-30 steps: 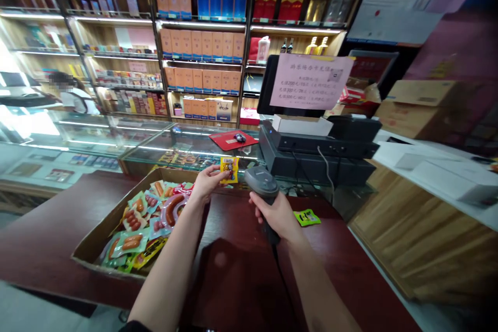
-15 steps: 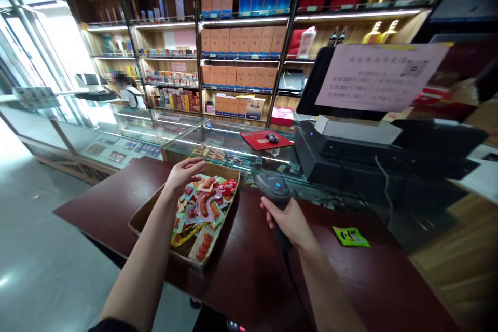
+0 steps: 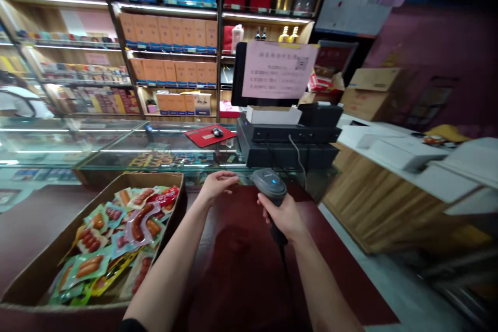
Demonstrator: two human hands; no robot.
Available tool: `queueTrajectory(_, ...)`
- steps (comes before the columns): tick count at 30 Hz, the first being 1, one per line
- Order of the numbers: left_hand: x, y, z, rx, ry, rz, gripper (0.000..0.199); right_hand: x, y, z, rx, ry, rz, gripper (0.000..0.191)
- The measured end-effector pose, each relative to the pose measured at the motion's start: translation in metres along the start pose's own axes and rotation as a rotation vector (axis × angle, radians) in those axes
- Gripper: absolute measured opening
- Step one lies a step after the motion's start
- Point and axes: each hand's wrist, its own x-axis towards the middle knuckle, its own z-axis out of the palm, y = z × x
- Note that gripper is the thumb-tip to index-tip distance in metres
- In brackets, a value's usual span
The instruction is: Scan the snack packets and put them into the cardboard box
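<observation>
My right hand [image 3: 286,218] is closed round the handle of a dark grey barcode scanner [image 3: 270,184], with a small blue light on its head and a cord running down. Just left of the scanner, above the dark red table [image 3: 229,270], hovers my left hand [image 3: 218,188]. Its fingers stretch loosely to the right, and nothing shows in them. Left of my left forearm, a shallow cardboard box [image 3: 177,218] holds several wrapped sausage snacks [image 3: 142,225] in clear, red, yellow and green packets. My forearm covers part of its near right side.
A glass display counter [image 3: 112,158] runs behind the table, bearing a red mouse pad [image 3: 198,136], a mouse [image 3: 217,132] and a monitor with a pink paper sign [image 3: 278,70]. Shelves of boxes [image 3: 167,31] line the wall. A wooden cabinet [image 3: 361,192] stands at right. A person [image 3: 23,98] is at far left.
My view has turned right. My left hand has moved right, from above the snack box to beside the scanner. The green packet seen on the table no longer shows. The scanner stays in my right hand.
</observation>
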Motion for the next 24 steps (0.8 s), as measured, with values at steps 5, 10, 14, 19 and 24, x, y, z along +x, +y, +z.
queueTrajectory(5, 0.028, -0.030, 0.082, 0.058, -0.149, -0.052, 0.043, -0.002, 0.027, -0.054, -0.020, 0.090, 0.015, 0.036)
queueTrajectory(10, 0.061, -0.072, 0.136, 0.160, -0.223, -0.120, 0.040, -0.011, 0.045, -0.095, -0.059, 0.202, 0.092, 0.035)
queueTrajectory(14, 0.086, -0.103, 0.160, 0.377, -0.230, -0.063, 0.031, -0.018, 0.056, -0.115, -0.003, 0.214, 0.164, 0.035)
queueTrajectory(19, 0.105, -0.116, 0.182, 0.668, -0.198, 0.044, 0.026, -0.025, 0.069, -0.128, 0.045, 0.230, 0.181, 0.036)
queueTrajectory(24, 0.113, -0.122, 0.198, 0.665, -0.257, -0.042, 0.032, -0.031, 0.077, -0.135, 0.056, 0.253, 0.188, 0.036)
